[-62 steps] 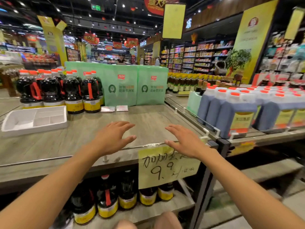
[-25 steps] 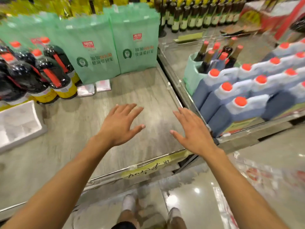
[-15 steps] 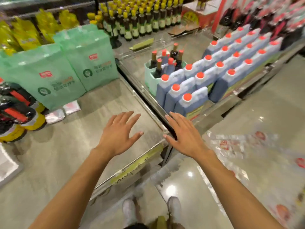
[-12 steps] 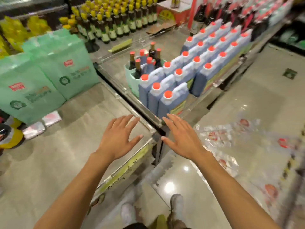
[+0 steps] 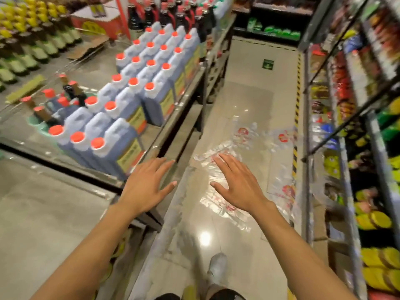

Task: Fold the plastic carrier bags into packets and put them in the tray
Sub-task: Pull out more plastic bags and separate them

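Plainly the job had barely begun. The aisle floor [image 5: 255, 100] ran far ahead between the counter [image 5: 43, 213] on the left, loaded with red-capped jugs [image 5: 121, 135], and stocked shelves [image 5: 357, 105] on the right. On that floor, right of the counter, lay the plastic carrier bags [image 5: 244, 135]: clear, crumpled, red-printed, none folded into a packet, no tray in view. Nearest, the left hand [image 5: 147, 187] and right hand [image 5: 240, 187] hovered, fingers [image 5: 226, 164] spread, holding nothing.

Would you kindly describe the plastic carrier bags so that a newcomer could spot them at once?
Find the glossy aisle floor between the blue jugs and the shelves on the right. The carrier bags lie spread on it, beyond the right hand. Only they are clear crinkled film with round red logos.
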The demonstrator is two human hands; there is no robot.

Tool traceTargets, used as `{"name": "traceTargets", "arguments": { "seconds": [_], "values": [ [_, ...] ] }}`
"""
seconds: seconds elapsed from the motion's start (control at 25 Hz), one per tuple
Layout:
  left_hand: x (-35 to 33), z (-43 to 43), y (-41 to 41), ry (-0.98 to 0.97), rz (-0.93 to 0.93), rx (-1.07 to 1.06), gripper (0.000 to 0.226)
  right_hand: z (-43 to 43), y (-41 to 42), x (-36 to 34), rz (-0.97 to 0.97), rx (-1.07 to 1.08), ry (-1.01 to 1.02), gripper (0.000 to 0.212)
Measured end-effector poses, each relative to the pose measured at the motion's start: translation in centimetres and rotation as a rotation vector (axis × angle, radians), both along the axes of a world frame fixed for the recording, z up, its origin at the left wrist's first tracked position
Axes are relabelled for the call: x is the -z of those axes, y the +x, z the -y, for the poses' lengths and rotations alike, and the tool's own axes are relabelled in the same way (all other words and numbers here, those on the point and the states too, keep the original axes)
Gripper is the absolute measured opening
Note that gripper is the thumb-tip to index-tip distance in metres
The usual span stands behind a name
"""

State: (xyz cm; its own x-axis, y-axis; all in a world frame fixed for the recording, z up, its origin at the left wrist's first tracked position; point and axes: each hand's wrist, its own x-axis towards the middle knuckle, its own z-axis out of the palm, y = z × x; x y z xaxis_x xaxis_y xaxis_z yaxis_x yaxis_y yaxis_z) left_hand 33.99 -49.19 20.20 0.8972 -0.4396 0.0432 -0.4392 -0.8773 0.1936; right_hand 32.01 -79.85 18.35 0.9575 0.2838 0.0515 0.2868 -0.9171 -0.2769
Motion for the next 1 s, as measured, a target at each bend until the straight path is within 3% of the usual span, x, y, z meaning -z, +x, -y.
{"name": "traceTargets", "arguments": {
  "seconds": [0.4,1.0],
  "values": [
    [-0.2,20.8,6.0,0.025,0.057,0.286,0.069,19.7,-3.9,-0.5,-0.008,0.312,-0.013,0.074],
    [1.9,33.1,17.9,-0.019,0.011,0.481,0.069,28.9,0.3,2.6,-0.124,0.581,-0.019,0.080]
  ]
}}
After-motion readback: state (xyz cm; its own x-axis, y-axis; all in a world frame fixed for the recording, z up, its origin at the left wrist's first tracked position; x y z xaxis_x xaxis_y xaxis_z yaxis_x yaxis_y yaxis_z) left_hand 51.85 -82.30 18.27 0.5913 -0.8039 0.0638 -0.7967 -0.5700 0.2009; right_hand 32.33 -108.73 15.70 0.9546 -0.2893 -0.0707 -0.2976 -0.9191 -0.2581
